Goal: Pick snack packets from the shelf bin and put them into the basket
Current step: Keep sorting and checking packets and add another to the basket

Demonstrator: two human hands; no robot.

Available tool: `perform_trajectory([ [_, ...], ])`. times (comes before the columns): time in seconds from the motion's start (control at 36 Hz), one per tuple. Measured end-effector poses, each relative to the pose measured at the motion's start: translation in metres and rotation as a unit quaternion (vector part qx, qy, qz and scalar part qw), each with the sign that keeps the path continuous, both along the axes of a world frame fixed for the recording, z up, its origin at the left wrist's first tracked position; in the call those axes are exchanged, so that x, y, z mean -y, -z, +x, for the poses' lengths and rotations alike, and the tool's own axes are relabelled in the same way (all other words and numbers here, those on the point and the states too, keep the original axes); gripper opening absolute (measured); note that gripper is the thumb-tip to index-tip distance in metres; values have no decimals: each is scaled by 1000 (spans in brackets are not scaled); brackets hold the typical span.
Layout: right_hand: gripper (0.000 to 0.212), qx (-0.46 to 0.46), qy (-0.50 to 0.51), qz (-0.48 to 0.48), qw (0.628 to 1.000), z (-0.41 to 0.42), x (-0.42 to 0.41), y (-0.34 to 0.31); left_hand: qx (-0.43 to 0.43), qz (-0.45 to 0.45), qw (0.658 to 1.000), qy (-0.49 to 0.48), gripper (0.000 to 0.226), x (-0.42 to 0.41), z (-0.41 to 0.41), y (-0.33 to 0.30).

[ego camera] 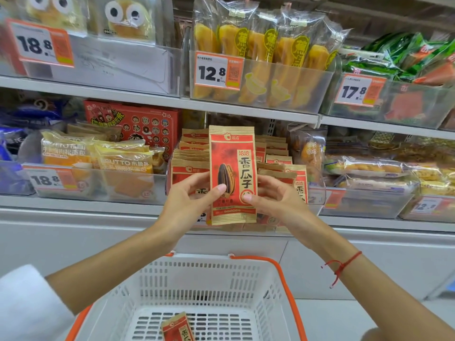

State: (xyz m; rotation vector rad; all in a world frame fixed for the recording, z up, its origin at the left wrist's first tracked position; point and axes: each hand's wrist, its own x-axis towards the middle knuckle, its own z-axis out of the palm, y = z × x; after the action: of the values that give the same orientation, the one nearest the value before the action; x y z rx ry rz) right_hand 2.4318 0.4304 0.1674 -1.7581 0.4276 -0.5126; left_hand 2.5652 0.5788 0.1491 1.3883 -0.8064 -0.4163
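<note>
While a sunflower-seed packet (232, 175) is held upright in front of the shelf bin (283, 173), the carrying step is judged to be in hand.

The packet is pinched at its lower half from both sides: the left hand (189, 200) is curled on its left edge with the thumb laid across the front, and the right hand (275, 198) is curled on its right edge, so each grip is closed on the packet. More packets of the same kind are stacked in the bin just behind it. One packet (177, 328) is already seen lying in the white basket (209, 274), near and below the hands. Next, the held packet is judged to need lowering toward the near side, over the basket rim, and releasing inside.
</note>
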Motion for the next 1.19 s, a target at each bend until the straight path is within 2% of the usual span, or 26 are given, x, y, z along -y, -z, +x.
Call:
perform_trajectory([
  [0.06, 48, 6, 14, -14, 1000, 1, -3, 1, 13, -3, 1000, -3, 31, 1, -1, 0],
  [0.17, 49, 33, 71, -104, 991, 6, -9, 4, 38, -23, 998, -36, 33, -1, -4, -1],
  [0.25, 47, 77, 93, -171, 978, 5, -18, 2, 48, -30, 994, -96, 57, -5, -7, -9],
  [0.36, 44, 111, 84, -241, 961, 4, -32, -1, 44, 12, 994, -102, 97, -8, -10, -21],
  [0.44, 42, 102, 62, -268, 956, 5, -41, -1, 21, 32, 994, -98, 105, -8, -13, -24],
  [0.53, 44, 33, 14, -233, 972, 4, -40, -4, -2, 38, 995, -90, 96, -9, -13, -25],
  [0.61, 51, -74, -90, -95, 989, 0, -29, -10, 0, 46, 997, -63, 91, -11, -10, -25],
  [0.67, 53, -94, -130, -33, 986, -4, -21, -12, 8, 50, 998, -34, 97, -12, -9, -24],
  [0.78, 58, -98, -146, -20, 984, -9, -16, -9, 37, 49, 998, 15, 87, -11, -12, -23],
  [0.86, 62, -84, -92, -39, 991, -6, -19, -8, 28, 40, 999, 8, 84, -11, -14, -24],
  [0.92, 75, -70, -37, -67, 995, -2, -23, -8, 31, 19, 999, -16, 75, -11, -15, -27],
  [0.97, 91, -48, 38, -118, 991, 1, -27, -8, 34, -2, 999, -25, 56, -12, -17, -29],
  [1.08, 91, -7, 141, -292, 946, 5, -34, 1, 28, -3, 999, -39, 42, -11, -16, -27],
  [1.19, 93, -13, 157, -352, 923, 6, -36, 3, -19, -9, 999, -32, 25, -9, -8, -21],
])
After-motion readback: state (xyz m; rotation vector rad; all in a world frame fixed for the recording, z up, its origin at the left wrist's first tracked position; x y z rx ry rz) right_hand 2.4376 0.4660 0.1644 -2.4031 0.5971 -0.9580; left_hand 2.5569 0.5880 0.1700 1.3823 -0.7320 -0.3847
